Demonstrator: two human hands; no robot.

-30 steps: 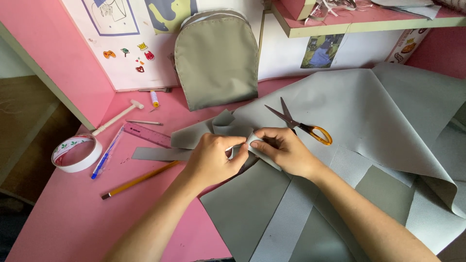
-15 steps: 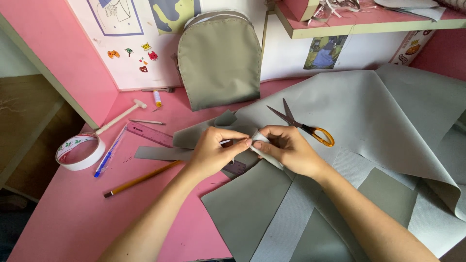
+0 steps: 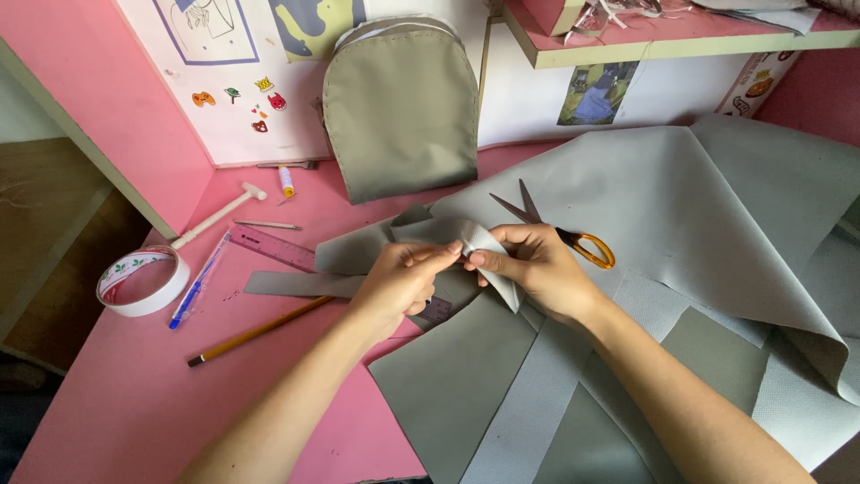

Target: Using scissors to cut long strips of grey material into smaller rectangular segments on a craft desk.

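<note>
**A pink corner in soft daylight**

A pink desk filled the lower left of the frame and ran up toward the centre. Behind it, at upper centre, stood a white back panel bearing drawings and small coloured stickers. A pink side wall slanted down the upper left, edged in pale green. At the upper right a pink shelf with a pale green front edge jutted out, a photograph pinned to the white surface beneath it. Brown wooden flooring showed at the far left, beyond the desk. The light was soft and even.
</note>
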